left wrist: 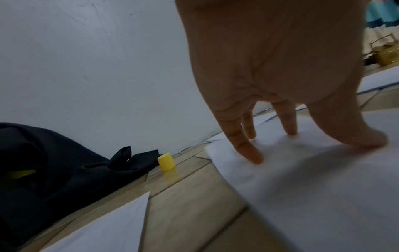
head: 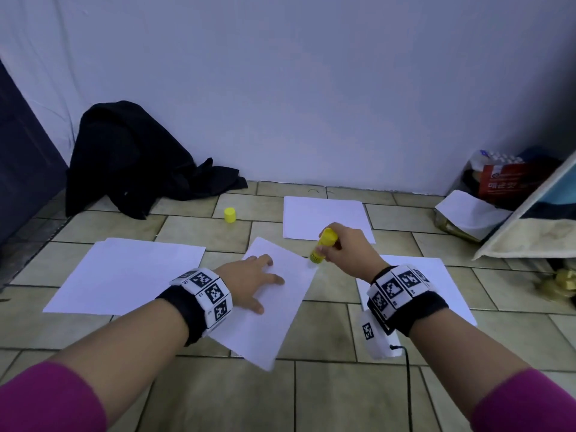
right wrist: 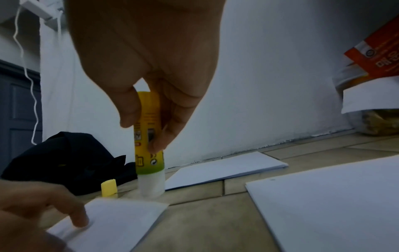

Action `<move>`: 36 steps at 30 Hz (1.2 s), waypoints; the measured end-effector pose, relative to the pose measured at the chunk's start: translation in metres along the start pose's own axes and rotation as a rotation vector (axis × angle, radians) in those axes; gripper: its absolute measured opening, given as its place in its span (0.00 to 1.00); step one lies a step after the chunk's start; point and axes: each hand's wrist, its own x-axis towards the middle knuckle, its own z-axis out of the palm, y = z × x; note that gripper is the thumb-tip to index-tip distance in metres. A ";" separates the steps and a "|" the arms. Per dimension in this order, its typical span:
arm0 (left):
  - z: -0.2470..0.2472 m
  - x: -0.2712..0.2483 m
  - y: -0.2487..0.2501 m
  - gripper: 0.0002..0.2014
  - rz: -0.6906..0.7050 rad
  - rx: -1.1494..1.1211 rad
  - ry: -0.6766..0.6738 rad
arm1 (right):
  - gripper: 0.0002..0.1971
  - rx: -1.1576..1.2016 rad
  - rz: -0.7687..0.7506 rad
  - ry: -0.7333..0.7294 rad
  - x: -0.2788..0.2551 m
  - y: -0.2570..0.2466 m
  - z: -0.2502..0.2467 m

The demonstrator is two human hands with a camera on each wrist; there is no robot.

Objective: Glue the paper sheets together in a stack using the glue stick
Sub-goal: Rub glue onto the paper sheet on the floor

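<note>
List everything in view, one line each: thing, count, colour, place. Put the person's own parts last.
glue stick: one, yellow, uncapped, tip at the far corner of the centre sheet
cap: one, yellow, standing on the floor tiles beyond the sheets
centre sheet: one, white, angled, under the left hand
other paper: white, three places: left, far middle, right under the right wrist
cloth: one, black, heaped against the wall
packages: orange-red and others, far right corner
wristbands: two, black with white marker tiles
left hand: fingers spread, pressing the centre sheet
right hand: grips the glue stick
</note>
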 end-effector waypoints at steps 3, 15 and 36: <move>0.003 -0.002 0.004 0.37 -0.047 0.026 -0.001 | 0.11 0.083 -0.007 0.092 0.003 -0.005 0.001; 0.011 -0.007 0.008 0.35 -0.116 0.048 0.051 | 0.12 0.148 -0.003 0.056 0.025 -0.029 0.034; 0.016 -0.006 0.000 0.38 -0.119 -0.026 0.126 | 0.15 -0.260 -0.036 -0.298 -0.004 -0.030 0.013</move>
